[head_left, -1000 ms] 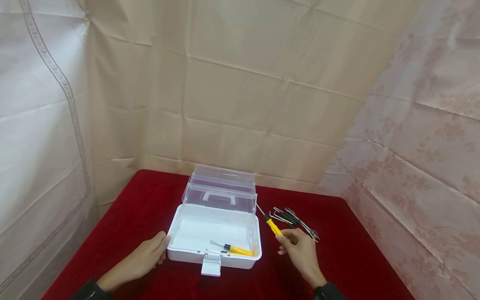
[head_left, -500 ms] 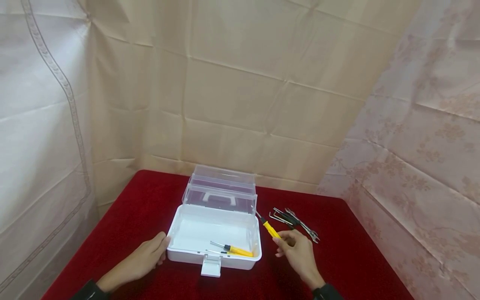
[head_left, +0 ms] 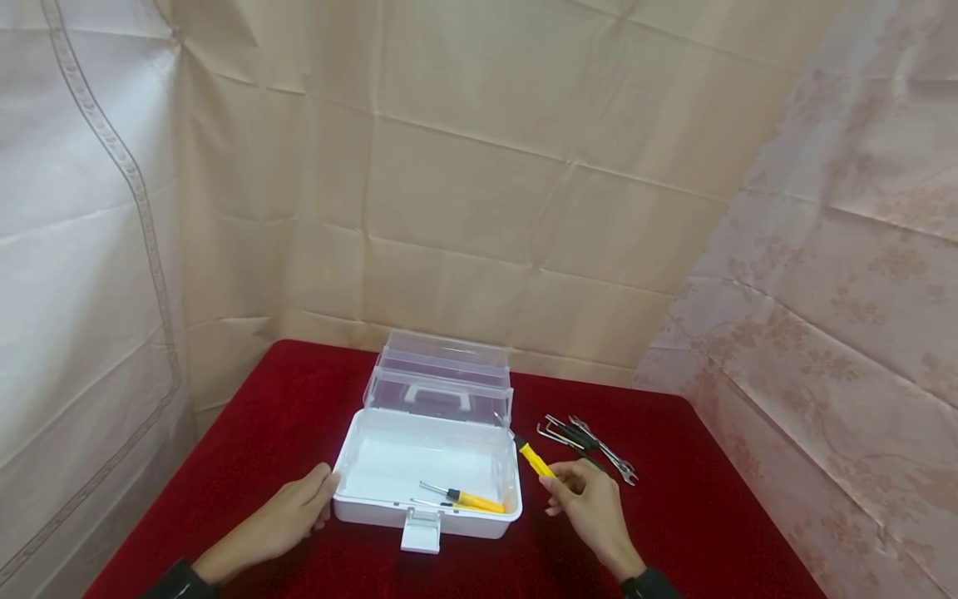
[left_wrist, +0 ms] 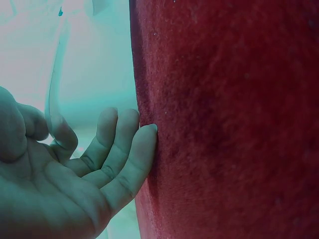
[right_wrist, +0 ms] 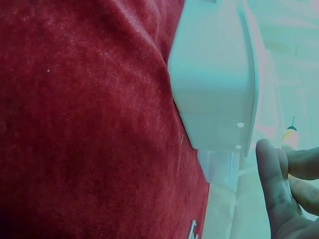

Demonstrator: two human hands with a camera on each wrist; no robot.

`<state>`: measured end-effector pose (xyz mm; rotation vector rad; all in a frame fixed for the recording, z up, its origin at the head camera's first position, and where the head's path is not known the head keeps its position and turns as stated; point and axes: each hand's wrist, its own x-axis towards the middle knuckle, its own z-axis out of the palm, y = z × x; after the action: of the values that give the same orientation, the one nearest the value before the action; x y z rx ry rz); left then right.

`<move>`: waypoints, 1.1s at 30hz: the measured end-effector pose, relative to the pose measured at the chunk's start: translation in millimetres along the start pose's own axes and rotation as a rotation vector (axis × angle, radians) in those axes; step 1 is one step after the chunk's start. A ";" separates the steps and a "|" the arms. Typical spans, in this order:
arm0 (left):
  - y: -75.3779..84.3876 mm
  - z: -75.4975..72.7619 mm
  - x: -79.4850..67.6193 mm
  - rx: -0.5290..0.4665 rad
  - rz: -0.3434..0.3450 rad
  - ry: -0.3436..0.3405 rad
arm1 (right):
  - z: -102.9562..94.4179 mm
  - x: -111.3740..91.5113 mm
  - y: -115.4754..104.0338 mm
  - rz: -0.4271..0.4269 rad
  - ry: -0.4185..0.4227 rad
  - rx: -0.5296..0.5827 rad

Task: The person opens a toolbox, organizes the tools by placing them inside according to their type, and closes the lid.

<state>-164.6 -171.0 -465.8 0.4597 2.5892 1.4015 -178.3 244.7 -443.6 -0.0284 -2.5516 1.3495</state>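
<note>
One yellow screwdriver (head_left: 537, 460) pinched in your right grip (head_left: 595, 505) | handle right of the white box (head_left: 370, 512), shaft slanting over its far-right corner | your left grip (head_left: 298, 509) pinches the box's left rim

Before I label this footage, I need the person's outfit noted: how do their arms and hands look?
The left hand and right hand wear no gloves or visible rings. The left sleeve and right sleeve are dark, ending short of the hands. The left one has a small pale mark.
</note>
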 end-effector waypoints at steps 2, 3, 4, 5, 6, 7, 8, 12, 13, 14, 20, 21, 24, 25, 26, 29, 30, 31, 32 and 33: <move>-0.4 0.1 0.1 -0.004 -0.004 -0.002 | 0.3 0.1 -0.6 0.001 0.000 0.004; -0.6 0.2 0.3 -0.004 -0.006 -0.003 | 0.6 0.2 -0.9 0.003 0.001 0.004; -0.7 0.3 0.3 -0.004 -0.008 -0.002 | 0.9 0.1 -1.3 0.004 -0.002 -0.001; -0.8 0.4 0.3 -0.005 -0.007 -0.001 | 1.1 -0.1 -1.8 0.004 -0.004 -0.002; -0.9 0.4 0.3 -0.004 -0.007 0.000 | 1.4 -0.3 -2.2 0.006 -0.007 -0.007; -1.1 0.5 0.3 -0.001 -0.006 0.001 | 1.8 -0.4 -2.6 0.008 -0.008 -0.008; -1.2 0.5 0.3 0.001 -0.004 0.003 | 2.1 -0.6 -2.9 0.011 -0.011 -0.008; -1.2 0.4 0.2 0.007 -0.003 0.004 | 3.1 -1.1 -3.9 0.008 -0.018 0.007; -1.2 0.3 0.2 0.007 -0.001 0.003 | 3.3 -1.2 -4.0 0.002 -0.020 0.014; -1.3 0.2 0.3 0.008 0.000 0.003 | 3.4 -1.4 -4.0 -0.004 -0.023 0.019; -0.6 -0.1 1.2 0.012 -0.004 0.004 | 5.6 -1.0 -6.5 -0.020 -0.050 0.027; -0.3 -0.3 1.7 0.014 -0.007 0.004 | 6.2 -0.5 -7.7 -0.015 -0.053 0.023; 0.2 -0.7 3.1 0.016 -0.012 0.000 | 7.7 -0.5 -11.7 -0.014 -0.066 0.008; 0.1 -0.8 3.5 0.016 -0.010 -0.002 | 8.3 -0.4 -12.6 -0.015 -0.071 0.006; -0.1 -0.8 3.7 0.017 -0.010 -0.004 | 8.8 -0.5 -13.3 -0.017 -0.076 0.005; -1.0 -0.6 2.8 0.015 -0.005 -0.009 | 10.2 -1.4 -14.4 -0.027 -0.091 0.010; -1.3 -0.6 2.3 0.014 -0.003 -0.008 | 10.7 -1.5 -14.4 -0.028 -0.094 0.013; -1.7 -0.4 1.9 0.014 -0.001 -0.008 | 11.1 -1.6 -14.4 -0.029 -0.097 0.014; -1.9 -0.4 1.4 0.013 0.000 -0.007 | 11.4 -1.9 -14.3 -0.031 -0.098 0.016; -1.9 -0.3 1.1 0.011 0.000 -0.007 | 11.7 -2.1 -14.1 -0.032 -0.100 0.014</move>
<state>-166.2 -171.8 -467.3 0.4653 2.5931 1.3837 -177.6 226.9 -438.8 0.0838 -2.6121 1.3895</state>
